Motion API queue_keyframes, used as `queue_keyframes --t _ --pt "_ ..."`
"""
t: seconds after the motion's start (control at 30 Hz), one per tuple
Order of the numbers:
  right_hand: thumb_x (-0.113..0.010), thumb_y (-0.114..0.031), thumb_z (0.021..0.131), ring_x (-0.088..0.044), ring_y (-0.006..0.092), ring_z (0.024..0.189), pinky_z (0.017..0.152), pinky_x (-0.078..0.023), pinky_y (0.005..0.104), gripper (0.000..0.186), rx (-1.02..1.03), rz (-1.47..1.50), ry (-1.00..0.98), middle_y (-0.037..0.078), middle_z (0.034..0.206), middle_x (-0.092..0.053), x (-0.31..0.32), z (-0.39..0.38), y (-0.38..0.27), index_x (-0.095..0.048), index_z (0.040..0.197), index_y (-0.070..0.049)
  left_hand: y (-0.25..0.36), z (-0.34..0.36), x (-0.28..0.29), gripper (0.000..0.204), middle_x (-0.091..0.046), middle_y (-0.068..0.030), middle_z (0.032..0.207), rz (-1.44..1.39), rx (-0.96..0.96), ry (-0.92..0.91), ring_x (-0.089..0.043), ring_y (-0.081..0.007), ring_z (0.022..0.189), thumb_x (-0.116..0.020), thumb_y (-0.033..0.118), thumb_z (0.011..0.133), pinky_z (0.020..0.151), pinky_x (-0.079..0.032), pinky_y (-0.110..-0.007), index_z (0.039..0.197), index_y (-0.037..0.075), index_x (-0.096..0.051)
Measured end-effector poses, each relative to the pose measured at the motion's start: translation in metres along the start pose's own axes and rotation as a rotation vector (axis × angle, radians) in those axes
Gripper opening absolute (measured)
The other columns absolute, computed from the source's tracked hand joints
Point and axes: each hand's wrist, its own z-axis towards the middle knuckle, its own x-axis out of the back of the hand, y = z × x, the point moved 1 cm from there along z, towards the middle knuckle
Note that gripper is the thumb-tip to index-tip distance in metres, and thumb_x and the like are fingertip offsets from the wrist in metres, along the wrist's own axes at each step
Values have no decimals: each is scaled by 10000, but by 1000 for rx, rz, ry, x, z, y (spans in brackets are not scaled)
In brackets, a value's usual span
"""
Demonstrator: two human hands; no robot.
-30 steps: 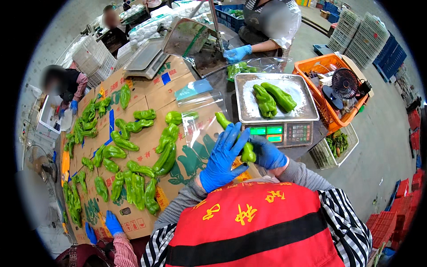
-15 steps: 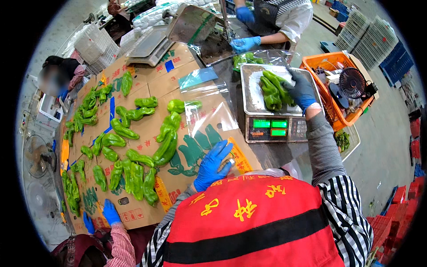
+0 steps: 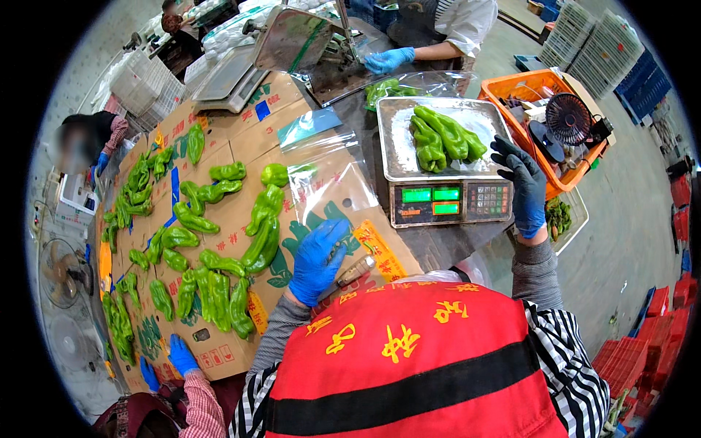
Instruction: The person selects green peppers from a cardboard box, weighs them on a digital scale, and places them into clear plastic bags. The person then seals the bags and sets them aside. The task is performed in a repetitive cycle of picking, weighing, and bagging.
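Note:
On the cardboard-covered table my left hand (image 3: 316, 261), in a blue glove, lies with its fingers loosely extended, holding nothing visible. Beside it is a slim brownish handle-like object (image 3: 357, 269); its kind is unclear. My right hand (image 3: 523, 184), wearing a dark grey glove over a blue one, is open and empty at the right edge of the digital scale (image 3: 488, 202). Several green peppers (image 3: 447, 136) rest on the scale's metal pan (image 3: 394, 157), and its displays glow green. A clear plastic bag (image 3: 332, 171) lies flat left of the scale, partly over a pepper.
Several loose peppers (image 3: 219, 296) spread across the cardboard (image 3: 281, 157) at left. Bagged peppers (image 3: 391, 89) sit behind the scale. An orange basket (image 3: 496, 89) holds a small black fan (image 3: 569, 119). Co-workers' blue-gloved hands (image 3: 182, 355) are at the lower left and far side (image 3: 390, 60).
My right hand has let go of the peppers on the pan and drawn back to the right, opening. My left hand has shifted slightly left, uncovering more of the handle-like object.

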Motion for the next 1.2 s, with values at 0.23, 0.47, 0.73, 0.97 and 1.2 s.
queue_keyframes --t 0.23,0.47,0.73,0.97,1.2 --pt "-506 -150 924 -608 159 1021 846 -462 278 325 78 31 -28 90 1170 -637 -17 -2 -14 -599 1208 -22 -26 10 0 435 -560 -172 1194 281 -80 -25 -559 -348 1049 -628 136 810 882 -461 -409 1232 63 -552" --pt "-553 -100 893 -510 210 1197 974 -414 318 426 212 -292 -187 131 1324 -528 -29 12 10 -508 1309 -18 -50 2 -17 464 -571 -185 1191 281 10 -96 -561 -344 1066 -621 240 832 911 -446 -423 1255 69 -538" --pt "-710 -100 721 -466 379 1219 1033 -370 398 785 350 -876 -396 241 1343 -457 -56 88 72 -355 1421 -82 -51 -16 19 397 -592 -165 1153 253 -11 141 -582 -341 1026 -616 154 824 882 -472 -415 1206 57 -568" --pt "-710 -150 697 -462 432 1191 1005 -390 433 860 575 -1188 -578 260 1322 -457 -77 86 67 -290 1443 -66 -124 -54 107 371 -622 -183 1137 236 405 490 -611 -313 1024 -618 110 839 878 -490 -373 1203 45 -588" --pt "-648 -69 752 -508 333 1189 1008 -394 377 648 400 -967 -477 210 1275 -537 -81 94 85 -433 1363 -44 -122 -59 118 349 -646 -175 1073 355 434 476 -635 -319 935 -574 145 875 806 -506 -383 1218 80 -589"
